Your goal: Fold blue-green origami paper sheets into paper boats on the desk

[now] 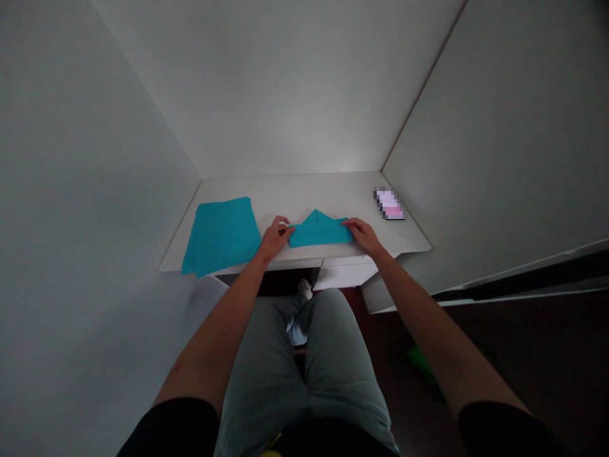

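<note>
A folded piece of blue paper (pixel 320 233) lies near the front edge of the white desk, a long band with a low triangular peak at its back. My left hand (pixel 277 236) is closed on the paper's left end, thumb and fingers at its corner. At the right end, my right hand (pixel 361 235) pinches the upper corner between thumb and fingers. To the left of my left hand lie overlapping blue sheets (pixel 223 235), their near corners hanging over the desk's front edge.
The white desk (pixel 295 187) is set between walls at the back, left and right. A phone (pixel 390 204), partly pixelated, lies at its right side. Below the front edge is a white drawer (pixel 345 273), with my legs under and before the desk.
</note>
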A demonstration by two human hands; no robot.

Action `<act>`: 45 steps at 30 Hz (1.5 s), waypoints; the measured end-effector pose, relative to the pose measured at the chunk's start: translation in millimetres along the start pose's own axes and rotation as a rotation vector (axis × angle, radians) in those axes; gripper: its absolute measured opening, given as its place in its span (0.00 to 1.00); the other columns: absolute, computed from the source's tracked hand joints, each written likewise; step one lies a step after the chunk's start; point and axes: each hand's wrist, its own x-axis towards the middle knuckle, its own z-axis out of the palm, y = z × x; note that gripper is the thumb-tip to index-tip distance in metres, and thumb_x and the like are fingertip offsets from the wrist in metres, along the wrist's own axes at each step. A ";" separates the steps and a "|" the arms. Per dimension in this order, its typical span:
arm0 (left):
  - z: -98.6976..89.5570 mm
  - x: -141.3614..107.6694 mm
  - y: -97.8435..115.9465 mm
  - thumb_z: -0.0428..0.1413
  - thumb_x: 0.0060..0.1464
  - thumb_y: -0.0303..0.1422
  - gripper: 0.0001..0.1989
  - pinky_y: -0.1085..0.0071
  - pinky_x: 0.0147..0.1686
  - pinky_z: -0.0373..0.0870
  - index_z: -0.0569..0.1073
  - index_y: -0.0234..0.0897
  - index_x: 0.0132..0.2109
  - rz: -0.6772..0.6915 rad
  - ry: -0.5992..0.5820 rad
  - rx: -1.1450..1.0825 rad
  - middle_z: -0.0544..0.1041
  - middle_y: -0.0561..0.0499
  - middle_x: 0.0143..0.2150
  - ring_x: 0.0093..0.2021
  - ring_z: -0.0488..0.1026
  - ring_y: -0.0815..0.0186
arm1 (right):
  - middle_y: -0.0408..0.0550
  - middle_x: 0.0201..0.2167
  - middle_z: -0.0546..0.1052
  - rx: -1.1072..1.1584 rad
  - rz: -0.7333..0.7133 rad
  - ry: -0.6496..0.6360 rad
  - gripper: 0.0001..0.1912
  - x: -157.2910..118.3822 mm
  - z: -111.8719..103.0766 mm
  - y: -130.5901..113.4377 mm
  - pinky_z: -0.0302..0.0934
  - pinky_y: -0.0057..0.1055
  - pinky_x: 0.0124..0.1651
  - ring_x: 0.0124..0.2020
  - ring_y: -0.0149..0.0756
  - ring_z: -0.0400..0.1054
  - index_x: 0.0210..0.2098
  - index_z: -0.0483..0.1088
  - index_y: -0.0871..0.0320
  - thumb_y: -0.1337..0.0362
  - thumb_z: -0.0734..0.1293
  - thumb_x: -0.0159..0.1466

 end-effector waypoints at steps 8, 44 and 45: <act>-6.0 5.8 4.9 0.48 0.63 0.30 0.19 0.64 0.50 0.75 0.83 0.37 0.49 -0.083 -0.030 -0.066 0.85 0.46 0.48 0.45 0.79 0.61 | 0.50 0.48 0.84 0.088 0.070 -0.042 0.22 1.6 -0.9 1.7 0.73 0.44 0.50 0.46 0.45 0.76 0.50 0.81 0.54 0.57 0.61 0.63; -1.1 11.6 1.1 0.65 0.59 0.43 0.18 0.66 0.43 0.73 0.79 0.37 0.51 -0.192 0.059 -0.154 0.81 0.50 0.33 0.38 0.78 0.61 | 0.40 0.22 0.80 0.360 0.200 0.028 0.32 1.7 0.6 -13.3 0.56 0.29 0.24 0.19 0.33 0.65 0.38 0.66 0.50 0.34 0.78 0.52; -1.5 11.9 1.7 0.65 0.60 0.43 0.18 0.65 0.44 0.74 0.80 0.37 0.51 -0.191 0.062 -0.156 0.82 0.49 0.33 0.39 0.79 0.60 | 0.40 0.22 0.80 0.367 0.197 0.036 0.32 2.0 0.9 -13.1 0.56 0.29 0.24 0.19 0.33 0.65 0.37 0.66 0.50 0.34 0.78 0.52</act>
